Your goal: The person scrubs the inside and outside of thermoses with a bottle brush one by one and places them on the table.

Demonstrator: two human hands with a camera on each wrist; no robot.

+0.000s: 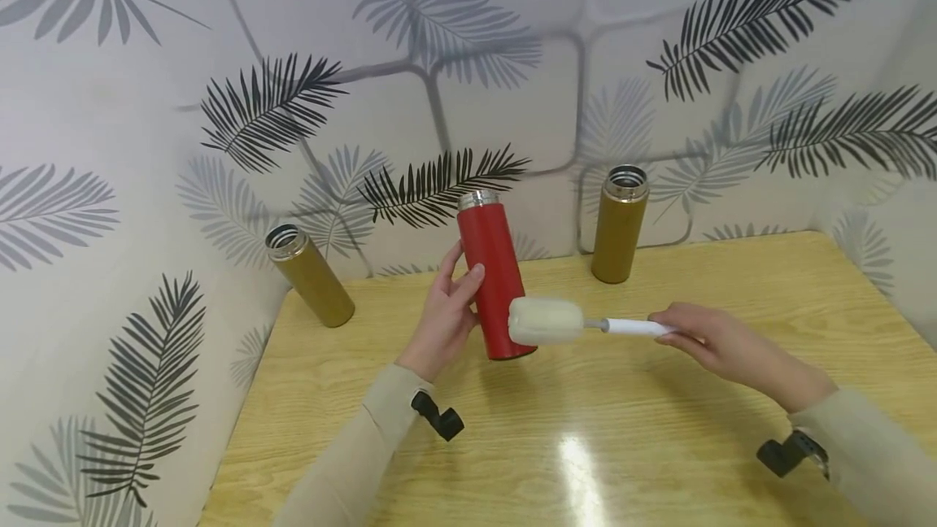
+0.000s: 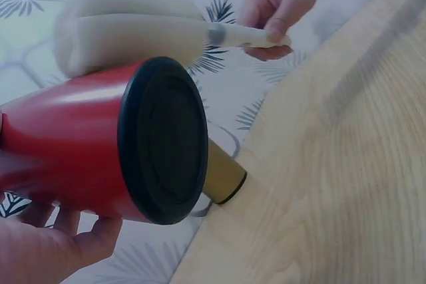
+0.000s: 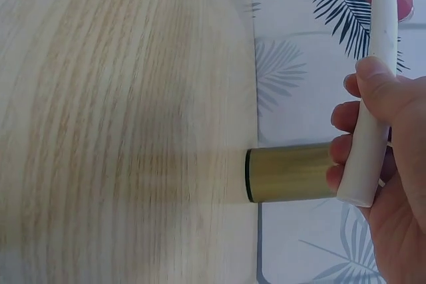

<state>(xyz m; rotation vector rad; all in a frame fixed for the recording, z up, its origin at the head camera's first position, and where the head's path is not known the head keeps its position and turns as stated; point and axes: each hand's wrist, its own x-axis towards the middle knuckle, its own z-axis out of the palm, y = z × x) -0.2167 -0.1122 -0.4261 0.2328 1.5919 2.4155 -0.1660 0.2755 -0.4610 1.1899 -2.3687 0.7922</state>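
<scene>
Red flask (image 1: 496, 283) gripped in left hand (image 1: 446, 311), sponge brush (image 1: 545, 320) pinched by right hand (image 1: 706, 340).

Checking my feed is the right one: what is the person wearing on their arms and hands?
Both arms wear long beige sleeves reaching the wrists. A small black camera mount sits at the left wrist, another black mount at the right. The left hand and right hand are bare: no gloves.
</scene>
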